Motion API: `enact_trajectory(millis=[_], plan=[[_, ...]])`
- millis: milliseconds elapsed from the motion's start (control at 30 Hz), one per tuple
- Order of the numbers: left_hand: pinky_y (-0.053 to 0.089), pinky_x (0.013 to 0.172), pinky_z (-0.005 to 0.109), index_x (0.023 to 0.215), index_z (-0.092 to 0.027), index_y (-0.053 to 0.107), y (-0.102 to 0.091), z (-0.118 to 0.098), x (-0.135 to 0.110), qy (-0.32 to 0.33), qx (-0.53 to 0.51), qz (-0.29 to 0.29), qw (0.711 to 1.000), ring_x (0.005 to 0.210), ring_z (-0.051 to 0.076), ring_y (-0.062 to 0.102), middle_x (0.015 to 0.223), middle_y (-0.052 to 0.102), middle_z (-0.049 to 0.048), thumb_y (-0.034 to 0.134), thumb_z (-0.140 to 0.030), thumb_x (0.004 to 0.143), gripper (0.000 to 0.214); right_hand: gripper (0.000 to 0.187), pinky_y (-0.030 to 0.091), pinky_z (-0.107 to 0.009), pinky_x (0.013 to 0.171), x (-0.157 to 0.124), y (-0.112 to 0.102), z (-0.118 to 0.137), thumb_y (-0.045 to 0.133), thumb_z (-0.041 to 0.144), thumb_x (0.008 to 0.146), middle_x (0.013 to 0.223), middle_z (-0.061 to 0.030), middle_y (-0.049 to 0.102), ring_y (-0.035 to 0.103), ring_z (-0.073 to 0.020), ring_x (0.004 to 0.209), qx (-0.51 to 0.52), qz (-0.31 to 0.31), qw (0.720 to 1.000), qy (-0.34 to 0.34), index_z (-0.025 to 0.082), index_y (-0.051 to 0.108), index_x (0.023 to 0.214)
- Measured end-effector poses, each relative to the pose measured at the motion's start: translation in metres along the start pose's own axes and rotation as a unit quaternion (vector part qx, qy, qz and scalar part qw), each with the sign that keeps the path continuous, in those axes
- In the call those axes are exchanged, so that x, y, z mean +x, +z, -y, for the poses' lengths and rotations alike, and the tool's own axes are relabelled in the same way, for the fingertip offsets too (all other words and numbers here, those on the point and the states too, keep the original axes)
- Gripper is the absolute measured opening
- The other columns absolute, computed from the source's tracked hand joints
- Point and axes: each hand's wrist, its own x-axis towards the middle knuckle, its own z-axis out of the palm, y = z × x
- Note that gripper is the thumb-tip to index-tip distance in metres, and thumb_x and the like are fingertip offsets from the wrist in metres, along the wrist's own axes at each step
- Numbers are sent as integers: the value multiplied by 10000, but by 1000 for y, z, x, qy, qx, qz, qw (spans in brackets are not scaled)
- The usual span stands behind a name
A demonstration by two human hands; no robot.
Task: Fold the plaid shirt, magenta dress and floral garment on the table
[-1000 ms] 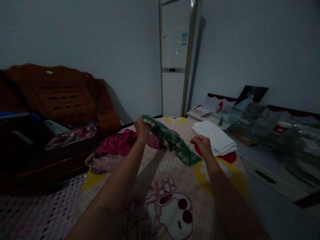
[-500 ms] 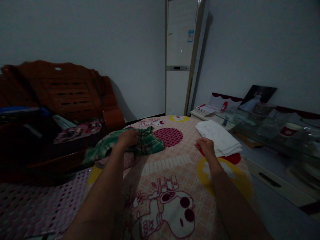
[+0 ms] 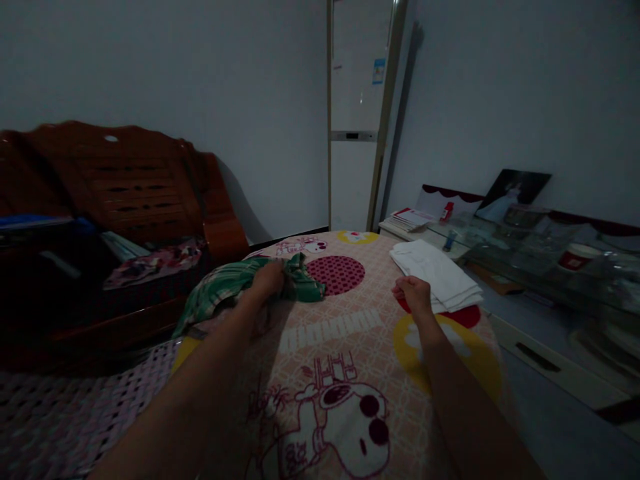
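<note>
A crumpled green plaid cloth (image 3: 215, 283) lies at the left side of the round table, part of it hanging over the edge. My left hand (image 3: 270, 277) is closed on this cloth near its middle, with the fingertips mostly hidden. A pinkish fabric shows beneath the plaid cloth, partly covered by my forearm. My right hand (image 3: 414, 292) is closed with curled fingers, just in front of a folded stack of white cloth (image 3: 433, 270); nothing shows in it.
A patterned tablecloth (image 3: 340, 347) with cartoon dogs covers the table. To the left stand a wooden bench (image 3: 130, 187) and a woven pink seat (image 3: 100, 407). On the right, a glass-topped cabinet (image 3: 530, 260) carries papers, a paper cup (image 3: 577, 257) and a photo. A tall white air conditioner (image 3: 354, 180) stands behind.
My left hand has moved right and slightly away from me, and the plaid cloth's folds have shifted. My right hand stays almost in place.
</note>
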Motion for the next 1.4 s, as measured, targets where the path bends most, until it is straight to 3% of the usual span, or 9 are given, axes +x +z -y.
enact_trajectory(millis=[100, 233, 433, 800, 933, 1033, 1133, 1267, 1400], plan=[[477, 853, 345, 1087, -89, 610, -25, 8, 26, -162, -129, -157, 966, 1004, 236, 627, 1069, 680, 137, 422, -192, 930, 266, 177, 490, -267, 485, 2, -1, -1, 621, 350, 646, 527, -29, 649, 596, -160, 465, -29, -22, 999, -15, 174, 621, 654], [469, 920, 398, 1238, -81, 545, -43, 24, 39, -199, -159, -218, 942, 1129, 263, 588, 1165, 657, 129, 423, -193, 943, 338, 240, 528, -363, 727, 7, -15, 5, 531, 340, 741, 776, -108, 724, 661, -241, 743, -199, -144, 960, -136, 164, 672, 826], [358, 990, 624, 1190, -142, 622, -13, 26, -3, -50, 74, -22, 996, 1179, 419, 562, 1211, 658, 198, 622, -311, 794, 431, 370, 393, -488, 954, 16, -58, 1, 446, 196, 809, 1053, -248, 655, 571, -339, 1048, -459, -238, 829, -213, 51, 665, 1069], [491, 861, 483, 1226, -160, 668, -13, 32, -13, 12, 143, 30, 989, 1080, 378, 615, 1213, 660, 188, 459, -201, 840, 441, 260, 459, -412, 761, 33, -75, 17, 477, 67, 791, 945, -254, 684, 646, -338, 913, -626, -136, 756, -133, 56, 715, 897], [415, 979, 558, 1283, -143, 627, -3, 17, -24, 0, 111, -74, 991, 1194, 397, 536, 1337, 577, 208, 501, -205, 817, 486, 220, 456, -397, 776, 39, -71, 36, 539, 127, 753, 963, -246, 696, 648, -336, 926, -600, -129, 778, -130, 65, 720, 863], [335, 1095, 531, 1292, -142, 607, 1, -14, -28, 39, 43, -137, 989, 1302, 356, 461, 1445, 486, 185, 525, -211, 808, 496, 157, 462, -366, 742, 30, -50, 49, 554, 183, 683, 807, -157, 704, 644, -281, 807, -448, -127, 873, -148, 125, 698, 706], [394, 1093, 415, 1357, -118, 538, 3, -56, -29, 168, -79, -93, 978, 1289, 283, 501, 1388, 547, 165, 538, -212, 818, 547, 153, 439, -298, 586, 7, -15, 58, 556, 277, 658, 594, -30, 626, 570, -190, 580, -162, 31, 978, -130, 170, 666, 653], [393, 1112, 398, 1446, -181, 445, 14, -102, -41, 348, -173, -33, 921, 1318, 247, 491, 1441, 518, 126, 576, -201, 805, 654, 118, 401, -239, 538, -31, 25, 64, 665, 271, 567, 570, 19, 608, 519, -127, 534, 55, 224, 969, -85, 177, 674, 638], [485, 987, 381, 1304, -197, 594, 31, -124, -62, 321, -122, 53, 938, 1145, 260, 626, 1290, 638, 132, 567, -179, 800, 506, 119, 393, -216, 525, -50, 37, 64, 718, 243, 527, 570, 21, 618, 504, -104, 523, 139, 292, 946, -23, 173, 677, 614]])
